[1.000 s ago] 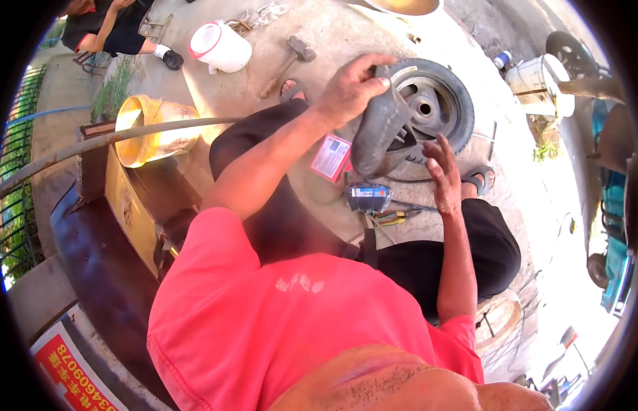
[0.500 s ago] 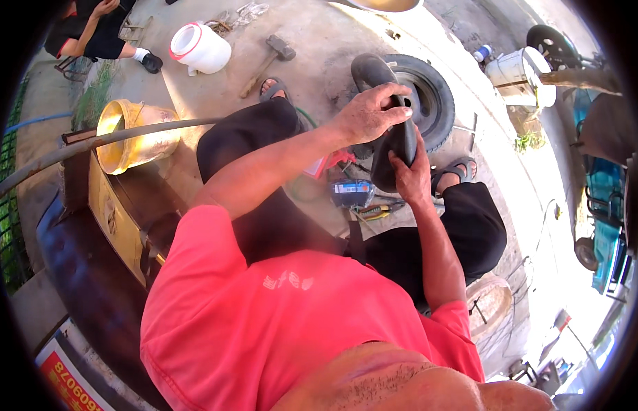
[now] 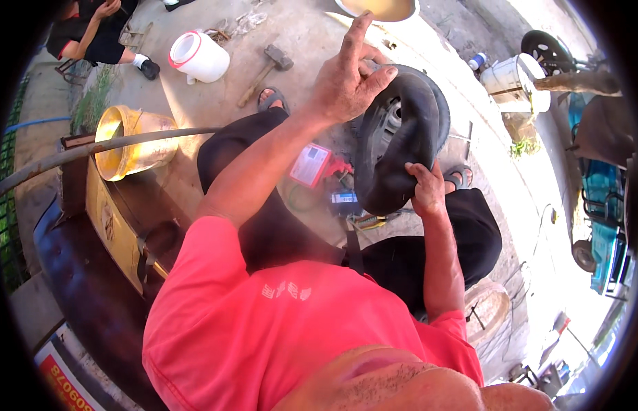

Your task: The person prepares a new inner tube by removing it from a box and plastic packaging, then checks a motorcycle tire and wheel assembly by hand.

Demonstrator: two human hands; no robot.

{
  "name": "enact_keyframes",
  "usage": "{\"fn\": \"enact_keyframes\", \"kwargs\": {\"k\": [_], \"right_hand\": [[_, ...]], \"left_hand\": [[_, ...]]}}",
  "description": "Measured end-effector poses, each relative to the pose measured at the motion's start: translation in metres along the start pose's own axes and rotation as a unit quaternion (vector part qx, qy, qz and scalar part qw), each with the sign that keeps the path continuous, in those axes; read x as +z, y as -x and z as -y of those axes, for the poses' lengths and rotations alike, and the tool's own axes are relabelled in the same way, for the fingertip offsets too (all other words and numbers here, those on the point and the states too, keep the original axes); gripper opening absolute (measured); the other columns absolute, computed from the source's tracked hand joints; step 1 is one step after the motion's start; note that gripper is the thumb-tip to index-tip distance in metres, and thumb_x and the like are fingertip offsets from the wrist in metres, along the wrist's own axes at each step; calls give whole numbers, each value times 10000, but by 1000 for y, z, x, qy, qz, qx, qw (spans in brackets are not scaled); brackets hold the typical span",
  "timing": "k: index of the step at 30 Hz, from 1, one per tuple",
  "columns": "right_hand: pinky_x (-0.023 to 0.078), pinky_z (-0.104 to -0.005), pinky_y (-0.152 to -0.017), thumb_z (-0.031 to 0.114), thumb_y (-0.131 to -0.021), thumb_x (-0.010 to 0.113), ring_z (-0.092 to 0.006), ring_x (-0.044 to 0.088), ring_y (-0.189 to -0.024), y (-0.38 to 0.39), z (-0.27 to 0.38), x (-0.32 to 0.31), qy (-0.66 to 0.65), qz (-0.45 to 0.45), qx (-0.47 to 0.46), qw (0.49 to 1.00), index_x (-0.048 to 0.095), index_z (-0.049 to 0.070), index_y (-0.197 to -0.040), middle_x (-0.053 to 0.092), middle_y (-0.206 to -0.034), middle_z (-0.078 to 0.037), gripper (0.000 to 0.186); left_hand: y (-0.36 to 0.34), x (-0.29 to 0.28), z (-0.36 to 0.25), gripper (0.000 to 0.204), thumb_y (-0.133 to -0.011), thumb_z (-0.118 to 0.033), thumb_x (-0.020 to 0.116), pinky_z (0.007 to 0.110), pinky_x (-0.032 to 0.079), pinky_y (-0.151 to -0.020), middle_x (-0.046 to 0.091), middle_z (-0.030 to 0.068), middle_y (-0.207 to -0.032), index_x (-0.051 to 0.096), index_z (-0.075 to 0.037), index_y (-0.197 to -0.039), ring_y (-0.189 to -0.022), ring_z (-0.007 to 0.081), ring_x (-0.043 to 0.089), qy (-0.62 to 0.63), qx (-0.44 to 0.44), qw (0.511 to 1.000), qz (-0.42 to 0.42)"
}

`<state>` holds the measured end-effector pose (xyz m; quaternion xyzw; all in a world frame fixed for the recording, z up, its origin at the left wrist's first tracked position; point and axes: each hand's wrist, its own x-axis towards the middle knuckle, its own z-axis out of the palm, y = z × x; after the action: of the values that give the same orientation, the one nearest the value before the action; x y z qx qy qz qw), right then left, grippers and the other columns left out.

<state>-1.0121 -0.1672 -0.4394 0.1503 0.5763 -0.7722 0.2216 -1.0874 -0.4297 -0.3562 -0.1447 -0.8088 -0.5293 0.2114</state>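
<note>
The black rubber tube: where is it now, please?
In the head view, right of centre, the tube overlaps the wheel, its lower part held by the right hand.

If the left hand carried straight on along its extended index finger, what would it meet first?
Probably the basin of brownish liquid: the left hand points up the picture, its index fingertip already overlapping the basin in view. Depth is unclear, so it might pass above.

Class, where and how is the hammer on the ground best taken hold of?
I'd grip the hammer by its slim handle, coming from the near side: it lies flat, that handle slanting nearer and leftward, with the bulky head at the far end.
</note>
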Motion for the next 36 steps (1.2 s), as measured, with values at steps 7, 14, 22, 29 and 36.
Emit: {"fn": "enact_keyframes", "kwargs": {"k": [7, 14, 22, 29, 36], "right_hand": [[577, -370, -861, 8, -911, 626, -220, 666, -941, -4, -20, -25, 25, -13, 10, 1000, 629, 13, -1086, 651, -989, -92, 176], [559, -364, -882, 36, -954, 612, -220, 657, -977, -1, -24, -21, 114, 13, -48, 992, 626, 12, -1043, 644, -992, -89, 93], [545, -349, -901, 48, -962, 597, -218, 657, -994, -14, -46, -42, 193, 62, -103, 974, 625, 13, -1047, 665, -1008, -91, 96], [539, -348, -926, 23, -969, 569, -223, 656, -1019, 8, 1, 1, 31, 2, 78, 996, 614, 2, -1048, 677, -1020, -102, 93], [540, -349, -918, 29, -969, 576, -227, 657, -991, -2, -22, -21, 194, 63, -43, 978, 610, 11, -1057, 669, -1000, -101, 96]], "left_hand": [[-11, -4, 10, 908, -960, -127, 709, 361, 570, -741, 700, 129, -932, 92, -22, -1619, -810, 244, 712, -49, -36, 997, -55], [-10, -12, 5, 889, -966, -136, 695, 356, 582, -795, 681, 146, -1056, 108, -40, -1628, -908, 238, 707, 12, -48, 997, -53], [-13, -14, 10, 882, -974, -123, 675, 357, 567, -845, 639, 150, -1093, 97, -51, -1637, -964, 231, 666, 25, -35, 998, -45], [-13, -17, 9, 912, -966, -118, 692, 343, 565, -841, 635, 148, -1101, 80, -46, -1639, -963, 223, 661, 47, -58, 997, -37], [-13, -17, 16, 909, -966, -132, 696, 345, 563, -820, 646, 157, -1079, 91, -37, -1638, -945, 223, 669, 41, -5, 998, -50]]}}
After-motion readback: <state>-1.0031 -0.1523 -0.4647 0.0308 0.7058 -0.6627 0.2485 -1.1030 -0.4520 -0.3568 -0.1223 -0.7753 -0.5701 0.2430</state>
